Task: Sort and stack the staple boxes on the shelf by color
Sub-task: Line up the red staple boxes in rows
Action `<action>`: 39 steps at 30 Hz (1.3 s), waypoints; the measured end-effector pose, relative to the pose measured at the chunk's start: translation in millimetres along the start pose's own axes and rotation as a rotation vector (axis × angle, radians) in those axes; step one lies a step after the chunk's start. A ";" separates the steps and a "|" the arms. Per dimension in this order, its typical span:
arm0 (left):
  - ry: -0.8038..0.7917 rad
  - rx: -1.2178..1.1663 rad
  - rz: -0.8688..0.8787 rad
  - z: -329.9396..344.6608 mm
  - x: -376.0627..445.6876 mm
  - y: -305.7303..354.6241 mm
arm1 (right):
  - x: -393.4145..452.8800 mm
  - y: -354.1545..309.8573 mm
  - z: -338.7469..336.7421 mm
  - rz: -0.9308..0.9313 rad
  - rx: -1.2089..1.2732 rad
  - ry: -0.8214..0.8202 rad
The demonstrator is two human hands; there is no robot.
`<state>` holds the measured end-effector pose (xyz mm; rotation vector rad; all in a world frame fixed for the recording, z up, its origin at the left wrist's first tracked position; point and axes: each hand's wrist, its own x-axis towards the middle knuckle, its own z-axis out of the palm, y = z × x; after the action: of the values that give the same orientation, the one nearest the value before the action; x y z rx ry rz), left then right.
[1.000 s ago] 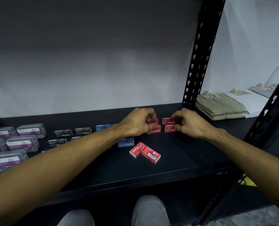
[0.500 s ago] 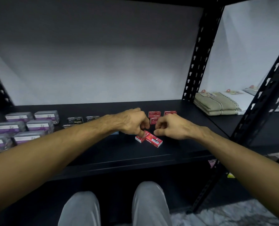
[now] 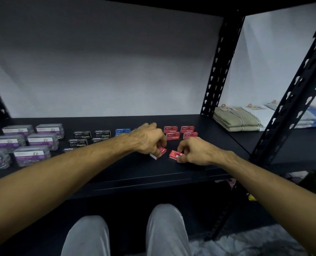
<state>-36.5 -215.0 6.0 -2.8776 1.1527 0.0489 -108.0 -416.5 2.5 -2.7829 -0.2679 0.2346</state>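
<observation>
Red boxes now separated — left hand [image 3: 149,138] grips one [image 3: 160,152], right hand [image 3: 196,151] other [image 3: 174,155].

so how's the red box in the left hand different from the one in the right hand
The left hand covers most of its red box; only a tilted end with a white face shows. The right hand pinches its red box at one end, leaving the red top and a printed side in view. The left box sits farther left on the shelf. Both are small red staple boxes, apart from the red group behind.
</observation>
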 end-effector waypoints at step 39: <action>-0.012 -0.296 0.023 7.6 26.6 20.9 | -6.8 48.1 -17.1 0.038 0.071 0.092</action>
<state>-31.8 -248.0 -3.4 -3.1094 1.2750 0.2591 -103.8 -467.8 2.8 -2.7207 -0.1806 0.1217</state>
